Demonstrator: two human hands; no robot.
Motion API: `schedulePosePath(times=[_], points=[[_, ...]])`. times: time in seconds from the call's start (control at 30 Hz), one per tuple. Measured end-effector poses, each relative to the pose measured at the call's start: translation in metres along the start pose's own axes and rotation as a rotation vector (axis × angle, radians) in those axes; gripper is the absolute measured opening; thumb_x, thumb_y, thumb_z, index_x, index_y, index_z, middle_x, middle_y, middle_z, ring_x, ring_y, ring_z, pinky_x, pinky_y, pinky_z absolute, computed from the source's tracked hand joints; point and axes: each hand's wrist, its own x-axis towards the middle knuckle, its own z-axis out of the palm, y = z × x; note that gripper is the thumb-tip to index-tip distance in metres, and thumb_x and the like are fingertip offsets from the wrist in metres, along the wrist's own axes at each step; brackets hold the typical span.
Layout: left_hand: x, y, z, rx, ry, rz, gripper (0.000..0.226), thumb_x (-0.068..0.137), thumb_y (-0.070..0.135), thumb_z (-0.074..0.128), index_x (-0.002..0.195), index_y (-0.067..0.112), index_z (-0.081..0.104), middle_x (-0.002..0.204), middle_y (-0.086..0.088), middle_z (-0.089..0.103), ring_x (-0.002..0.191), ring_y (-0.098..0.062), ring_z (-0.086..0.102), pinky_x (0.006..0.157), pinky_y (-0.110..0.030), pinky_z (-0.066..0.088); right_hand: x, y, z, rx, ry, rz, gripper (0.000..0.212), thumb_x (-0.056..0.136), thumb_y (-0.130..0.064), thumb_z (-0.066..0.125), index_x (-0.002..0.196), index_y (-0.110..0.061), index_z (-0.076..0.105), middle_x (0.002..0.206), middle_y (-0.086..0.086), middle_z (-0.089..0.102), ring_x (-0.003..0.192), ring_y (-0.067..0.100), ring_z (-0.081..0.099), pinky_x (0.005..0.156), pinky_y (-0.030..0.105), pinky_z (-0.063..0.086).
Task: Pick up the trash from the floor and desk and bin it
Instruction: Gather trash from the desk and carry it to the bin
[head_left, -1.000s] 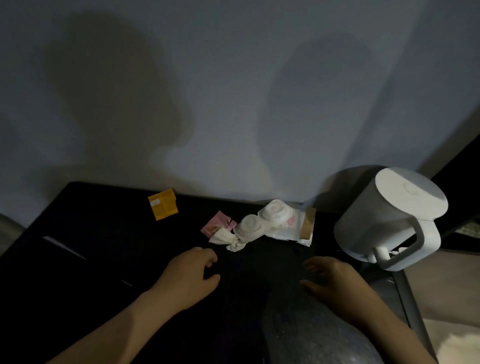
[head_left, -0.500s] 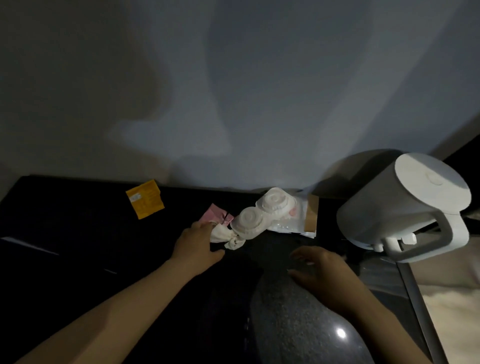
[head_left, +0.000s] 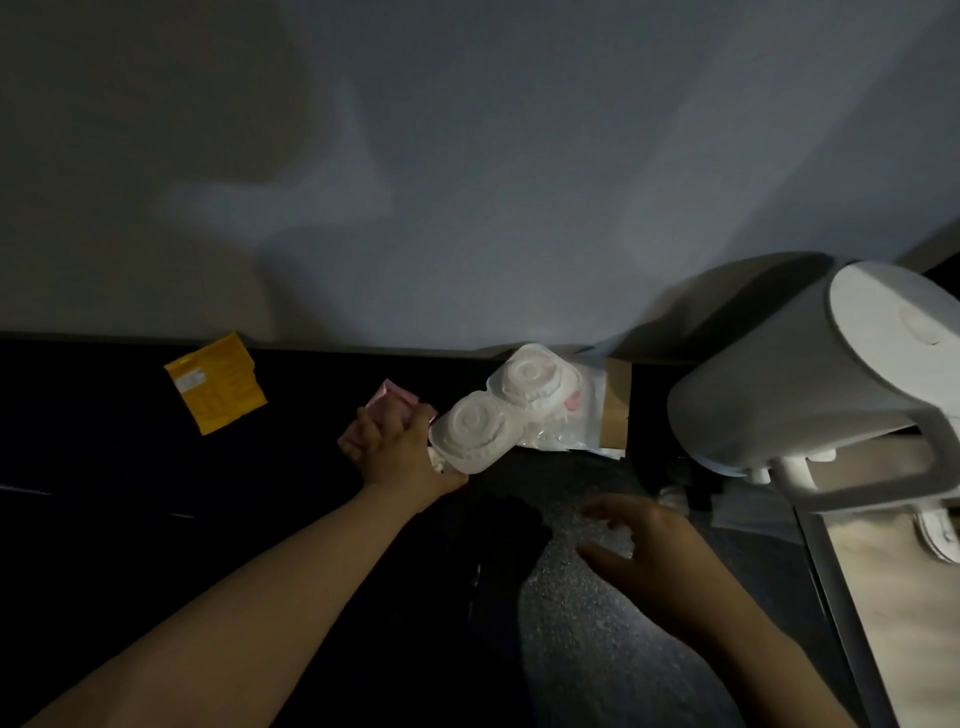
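White kettle (head_left: 769, 384) blocks the desk (head_left: 104, 467) right of the tray (head_left: 475, 431).

Head-worn close view down onto desk (head_left: 104, 519)

Dark desk (head_left: 104, 519), pretty dim. White kettle (head_left: 779, 384) sits at the right end. Just left of the kettle is a clear bag (head_left: 597, 415) with brown card, a white two-cup tray (head_left: 498, 410) overlapping it. Further left a pink wrapper (head_left: 395, 400), and furthest from the kettle a yellow packet (head_left: 218, 382).

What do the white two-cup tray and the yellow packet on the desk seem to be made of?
White two-cup moulded tray: probably thin formed plastic, matt, with pressed ribbed rings. Flat yellow printed packet: likely foil or plastic film, creased.
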Motion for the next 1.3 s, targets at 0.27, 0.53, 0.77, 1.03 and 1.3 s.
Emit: schedulePosePath(times=[0.27, 0.53, 0.77, 1.03, 1.3], points=[[-0.003, -0.033, -0.003, 0.113, 0.105, 0.125, 0.063, 0.077, 0.052, 0.061, 0.132, 0.032, 0.038, 0.142, -0.003, 0.026, 0.124, -0.032, 0.027, 0.094, -0.046, 0.036, 0.015, -0.011, 0.006, 0.003, -0.001, 0.010, 0.038, 0.085, -0.038, 0.066, 0.121, -0.028, 0.059, 0.119, -0.010, 0.061, 0.105, 0.002, 0.056, 0.089, 0.020, 0.047], [-0.032, -0.079, -0.013, 0.054, 0.110, 0.172, 0.035, 0.090, 0.030, 0.054, 0.123, 0.017, 0.053, 0.120, -0.006, 0.048, 0.106, -0.024, 0.046, 0.086, -0.033, 0.045, 0.021, -0.035, 0.015, -0.006, -0.019, -0.033, 0.036, 0.085, -0.035, 0.067, 0.120, -0.027, 0.060, 0.117, -0.009, 0.062, 0.102, 0.002, 0.057, 0.085, 0.017, 0.046], [-0.047, -0.113, -0.032, -0.180, 0.106, 0.186, 0.022, 0.093, 0.018, 0.054, 0.111, 0.006, 0.058, 0.107, -0.012, 0.053, 0.093, -0.024, 0.057, 0.076, -0.030, 0.047, 0.023, -0.051, 0.021, -0.020, -0.044, -0.048, 0.036, 0.085, -0.035, 0.067, 0.120, -0.028, 0.060, 0.117, -0.010, 0.061, 0.101, 0.001, 0.056, 0.086, 0.016, 0.046], [-0.020, -0.156, -0.087, -0.307, 0.315, 0.108, 0.021, 0.091, 0.022, 0.060, 0.099, 0.003, 0.060, 0.096, -0.017, 0.060, 0.089, -0.033, 0.058, 0.075, -0.042, 0.047, 0.058, -0.056, 0.023, -0.042, 0.082, 0.031, 0.051, 0.081, -0.034, 0.072, 0.127, -0.016, 0.056, 0.129, 0.008, 0.053, 0.112, 0.022, 0.056, 0.093, 0.030, 0.046], [0.024, -0.184, -0.105, -0.351, 0.275, -0.054, 0.038, 0.088, 0.014, 0.062, 0.123, 0.004, 0.056, 0.126, -0.022, 0.052, 0.110, -0.038, 0.054, 0.092, -0.039, 0.047, 0.125, -0.049, 0.027, -0.136, 0.199, 0.229, 0.091, 0.074, -0.061, 0.067, 0.147, -0.022, 0.030, 0.153, 0.013, 0.027, 0.139, 0.035, 0.025, 0.112, 0.044, 0.022]])
